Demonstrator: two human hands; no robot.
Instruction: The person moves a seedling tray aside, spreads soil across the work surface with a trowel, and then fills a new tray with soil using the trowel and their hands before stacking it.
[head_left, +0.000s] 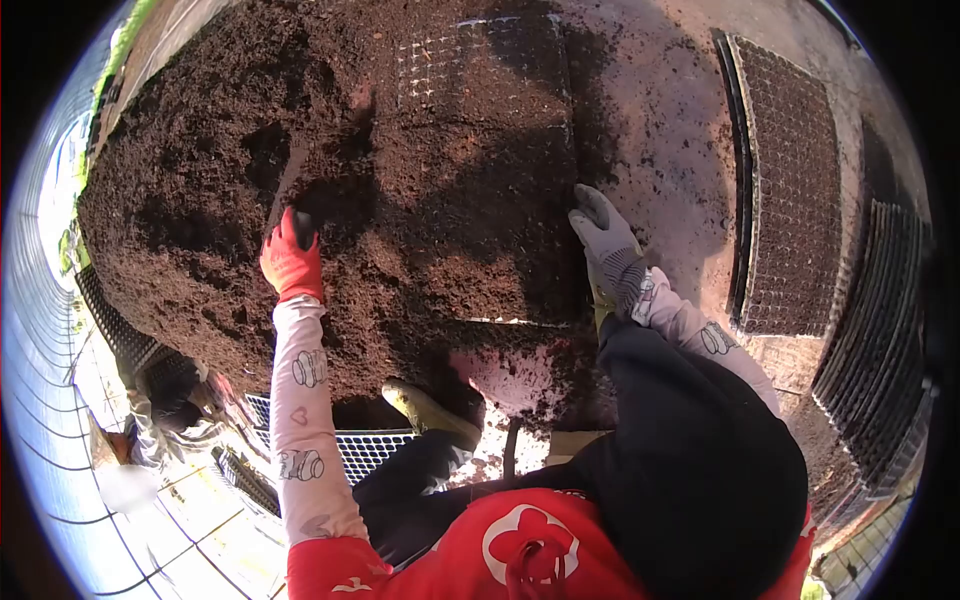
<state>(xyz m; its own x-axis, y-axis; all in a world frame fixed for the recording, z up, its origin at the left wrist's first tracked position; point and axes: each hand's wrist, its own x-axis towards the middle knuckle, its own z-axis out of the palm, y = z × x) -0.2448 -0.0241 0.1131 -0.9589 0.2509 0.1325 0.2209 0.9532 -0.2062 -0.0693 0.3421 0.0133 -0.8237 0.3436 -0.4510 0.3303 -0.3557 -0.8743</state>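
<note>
My left hand (292, 258), in a red glove with dark fingertips, is closed round the near end of a thin flat brown strip (291, 180) coated in soil. The strip points away from me into a hollow of the potting soil (190, 230). In front of me lies a seedling tray (485, 58), mostly buried under soil, with rows of cell rims showing at its far end. My right hand (606, 235), in a grey glove, grips the tray's right edge with its fingers curled. A pale stretch of the near rim shows through the soil.
Soil is heaped high on the left. To the right lies a filled cell tray (795, 190) on top of another black tray. Beyond it stands a stack of black trays (872, 340). My boot (430, 412) is by the heap's near edge, beside a blue-white plastic mesh crate (372, 452).
</note>
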